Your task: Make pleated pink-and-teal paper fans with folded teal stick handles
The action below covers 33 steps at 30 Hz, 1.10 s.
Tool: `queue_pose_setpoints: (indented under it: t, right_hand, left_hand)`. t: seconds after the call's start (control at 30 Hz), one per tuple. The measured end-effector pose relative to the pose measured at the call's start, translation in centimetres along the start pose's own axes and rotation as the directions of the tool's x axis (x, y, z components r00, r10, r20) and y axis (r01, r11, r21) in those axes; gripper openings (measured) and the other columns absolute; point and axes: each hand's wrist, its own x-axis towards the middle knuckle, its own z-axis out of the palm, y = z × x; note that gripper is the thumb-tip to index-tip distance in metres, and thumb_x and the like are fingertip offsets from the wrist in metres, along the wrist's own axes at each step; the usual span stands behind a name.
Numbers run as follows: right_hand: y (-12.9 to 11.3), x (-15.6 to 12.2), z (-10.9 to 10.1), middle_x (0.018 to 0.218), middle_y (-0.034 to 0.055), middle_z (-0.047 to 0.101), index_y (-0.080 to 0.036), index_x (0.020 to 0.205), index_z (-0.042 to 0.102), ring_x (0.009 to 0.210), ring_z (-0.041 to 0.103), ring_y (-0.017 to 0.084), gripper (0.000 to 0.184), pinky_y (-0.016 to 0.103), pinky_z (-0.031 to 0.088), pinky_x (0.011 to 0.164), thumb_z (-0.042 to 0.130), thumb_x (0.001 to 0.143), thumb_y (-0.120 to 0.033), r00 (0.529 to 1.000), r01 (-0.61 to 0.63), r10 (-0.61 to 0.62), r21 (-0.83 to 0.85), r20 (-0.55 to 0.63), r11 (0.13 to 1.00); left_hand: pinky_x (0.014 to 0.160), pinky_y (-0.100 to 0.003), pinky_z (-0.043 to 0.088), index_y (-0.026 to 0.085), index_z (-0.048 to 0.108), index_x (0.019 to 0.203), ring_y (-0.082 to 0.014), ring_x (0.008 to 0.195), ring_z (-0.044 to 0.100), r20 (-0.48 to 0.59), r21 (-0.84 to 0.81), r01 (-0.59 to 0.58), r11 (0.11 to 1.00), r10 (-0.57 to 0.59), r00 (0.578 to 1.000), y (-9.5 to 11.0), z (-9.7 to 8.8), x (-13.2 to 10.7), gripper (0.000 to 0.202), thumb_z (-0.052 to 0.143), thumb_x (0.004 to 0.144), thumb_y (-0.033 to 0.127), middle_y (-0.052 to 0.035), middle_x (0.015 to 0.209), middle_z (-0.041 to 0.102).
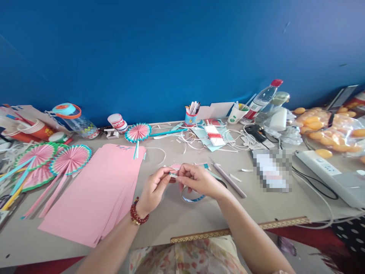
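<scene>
My left hand (156,187) and my right hand (196,179) meet above the middle of the table. Both pinch a small pale strip (173,175) between thumbs and fingertips; a bit of teal shows at its left end. Some pink paper (176,167) shows just behind the fingers, partly hidden by them. Below my right hand a roll of tape (194,199) with a blue patterned inside lies on the table, its top covered by the hand. Right of that hand is a grey-mauve craft knife or pen-like tool (229,180), lying at a slant.
Pink paper sheets (94,190) lie in a stack at left, with folded paper fans (70,160) beside them. Another pink-and-teal fan (138,133) lies farther back. A pen cup (191,118), a bottle (264,99) and cords stand along the wall. A power strip (327,167) is at right.
</scene>
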Motion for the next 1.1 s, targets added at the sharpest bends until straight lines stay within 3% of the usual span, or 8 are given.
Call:
queue_pose_setpoints:
  t: [0.1, 0.3, 0.43, 0.6, 1.1]
  right_hand:
    - [-0.2, -0.1, 0.1, 0.069, -0.0017, 0.068, -0.021, 0.082, 0.051, 0.058, 0.06, 0.011, 0.019, 0.018, 0.049, 0.049, 0.056, 0.092, -0.037, 1.0, -0.017, 0.016, -0.045, -0.017, 0.999]
    - [-1.0, -0.4, 0.5, 0.072, -0.0031, 0.07, -0.023, 0.083, 0.051, 0.041, 0.049, 0.008, 0.014, 0.016, 0.034, 0.035, 0.053, 0.092, -0.034, 0.996, -0.053, 0.037, -0.216, -0.077, 0.975]
    - [-1.6, -0.5, 0.9, 0.069, -0.0042, 0.069, -0.023, 0.08, 0.048, 0.038, 0.049, 0.007, 0.025, 0.018, 0.035, 0.042, 0.052, 0.095, -0.042, 0.992, -0.057, 0.014, -0.337, -0.128, 0.94]
    - [-1.6, -0.5, 1.4, 0.069, -0.0055, 0.069, -0.023, 0.08, 0.047, 0.041, 0.053, 0.008, 0.023, 0.02, 0.037, 0.051, 0.052, 0.096, -0.039, 0.984, -0.057, -0.025, -0.454, -0.174, 0.889]
    - [-0.8, -0.6, 2.5, 0.066, -0.0041, 0.071, -0.024, 0.086, 0.048, 0.044, 0.057, 0.012, 0.017, 0.022, 0.034, 0.054, 0.049, 0.098, -0.035, 0.963, -0.092, -0.082, -0.597, -0.258, 0.797]
  left_hand:
    - [0.091, -0.036, 0.057, 0.018, 0.063, 0.113, -0.0226, 0.102, 0.069, -0.002, 0.005, -0.013, 1.0, 0.013, 1.0, 0.2, 0.1, 0.0, 0.027, 0.049, 0.1, 0.036, -0.0088, 0.114, 0.07]
    - [0.089, -0.035, 0.058, 0.017, 0.065, 0.112, -0.0222, 0.1, 0.069, -0.014, -0.006, -0.021, 1.0, 0.021, 1.0, 0.0, 0.0, 0.1, 0.029, 0.051, 0.098, 0.038, -0.0087, 0.112, 0.071]
    - [0.09, -0.033, 0.057, 0.018, 0.066, 0.113, -0.0213, 0.101, 0.069, -0.022, -0.004, -0.026, 1.0, 0.026, 0.999, -0.1, 0.0, 0.1, 0.028, 0.05, 0.099, 0.037, -0.0078, 0.112, 0.071]
    - [0.089, -0.033, 0.057, 0.019, 0.066, 0.113, -0.0205, 0.101, 0.068, -0.019, -0.002, -0.037, 0.999, 0.037, 0.999, -0.1, -0.1, 0.1, 0.026, 0.049, 0.099, 0.034, -0.0074, 0.113, 0.07]
    - [0.088, -0.033, 0.056, 0.02, 0.065, 0.118, -0.0177, 0.09, 0.068, -0.015, 0.037, -0.048, 0.998, 0.049, 0.999, -0.3, -0.2, 0.1, 0.027, 0.048, 0.1, 0.032, -0.0065, 0.107, 0.072]
